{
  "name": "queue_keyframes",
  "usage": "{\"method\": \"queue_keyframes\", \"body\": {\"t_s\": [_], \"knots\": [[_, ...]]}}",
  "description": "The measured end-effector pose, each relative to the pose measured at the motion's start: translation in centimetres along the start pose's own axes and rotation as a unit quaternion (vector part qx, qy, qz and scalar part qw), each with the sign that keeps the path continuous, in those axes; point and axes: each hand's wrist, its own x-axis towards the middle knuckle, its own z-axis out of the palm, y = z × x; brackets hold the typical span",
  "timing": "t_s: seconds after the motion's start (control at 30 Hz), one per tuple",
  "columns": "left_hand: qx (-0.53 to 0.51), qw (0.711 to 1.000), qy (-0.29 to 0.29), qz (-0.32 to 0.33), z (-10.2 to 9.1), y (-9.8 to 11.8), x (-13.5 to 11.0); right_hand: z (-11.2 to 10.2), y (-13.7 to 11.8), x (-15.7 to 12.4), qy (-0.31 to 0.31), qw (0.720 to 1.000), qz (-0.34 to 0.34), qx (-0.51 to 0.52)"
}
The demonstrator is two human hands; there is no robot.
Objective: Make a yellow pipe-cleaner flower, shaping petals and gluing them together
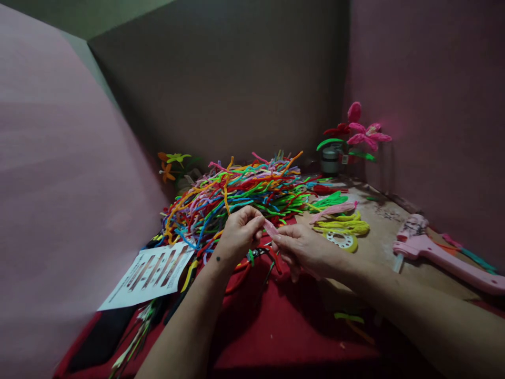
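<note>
Between my two hands is a short light-pink pipe cleaner piece [270, 228], pinched at both ends. My left hand [241, 231] grips its upper left end between thumb and fingers. At the lower right end, my right hand [302, 247] closes thumb and forefinger on it. Both hands are held above the red cloth [272, 326], just in front of a big heap of coloured pipe cleaners [244, 189]. Below the hands lie red and green pieces and a dark tool, partly hidden by my fingers.
A pink glue gun [445, 258] lies on a brown board [382, 210] at right, near a yellow ring [342, 240] and yellow bundles [347, 225]. A printed sheet [152, 273] is at left. Pink pipe-cleaner flowers [369, 136] stand behind, right; orange ones [168, 171], left.
</note>
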Motion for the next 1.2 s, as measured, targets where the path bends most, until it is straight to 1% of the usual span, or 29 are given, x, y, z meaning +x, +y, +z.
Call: {"method": "queue_keyframes", "body": {"t_s": [0.07, 0.1, 0.2, 0.27, 0.37, 0.5, 0.6, 0.67, 0.77, 0.87, 0.97, 1.03, 1.13, 1.2], "knots": [[-0.005, 1.0, 0.004, 0.016, 0.0, 0.0, 0.0, 0.0, -0.3, 0.0, 0.001, 1.0, 0.005, 0.022], [-0.027, 1.0, -0.003, 0.012, 0.0, 0.0, 0.0, 0.0, -0.4, 0.0, 0.004, 0.999, 0.004, 0.034], [-0.135, 0.989, -0.05, -0.04, 0.1, -0.1, 0.0, -0.1, -0.4, 0.1, 0.016, 0.999, 0.0, 0.05], [-0.184, 0.978, -0.074, -0.07, 0.4, -0.4, 0.0, -0.2, -0.3, 0.2, 0.013, 0.998, -0.004, 0.053], [-0.184, 0.977, -0.082, -0.068, 1.0, -0.8, -0.2, -0.2, 0.0, 0.4, -0.004, 0.998, -0.009, 0.061], [-0.126, 0.989, -0.044, -0.058, 1.5, -0.7, -0.5, 0.0, 0.2, 0.3, -0.006, 0.998, 0.009, 0.066], [-0.085, 0.995, -0.002, -0.054, 1.4, -0.3, -0.6, 0.0, 0.2, 0.3, -0.01, 0.997, 0.038, 0.07], [-0.07, 0.995, 0.028, -0.058, 1.3, -0.1, -0.6, 0.0, 0.2, 0.2, -0.02, 0.996, 0.045, 0.069], [-0.08, 0.994, 0.057, -0.057, 0.9, 0.1, -0.5, 0.0, 0.1, 0.2, -0.026, 0.996, 0.037, 0.072], [-0.113, 0.991, 0.057, -0.052, 0.6, 0.0, -0.3, 0.1, 0.0, 0.1, -0.018, 0.995, 0.032, 0.091], [-0.16, 0.985, 0.034, -0.058, 0.5, -0.1, -0.1, 0.1, 0.0, 0.1, -0.018, 0.993, 0.026, 0.113], [-0.19, 0.979, -0.003, -0.078, 0.6, -0.2, -0.1, -0.1, 0.1, 0.2, -0.019, 0.992, 0.021, 0.122], [-0.214, 0.967, -0.074, -0.119, 0.9, -0.3, -0.2, -0.4, 0.1, 0.4, -0.028, 0.99, 0.009, 0.137], [-0.217, 0.964, -0.099, -0.121, 1.0, -0.5, -0.3, -0.6, 0.2, 0.5, -0.042, 0.988, 0.002, 0.15]]}}
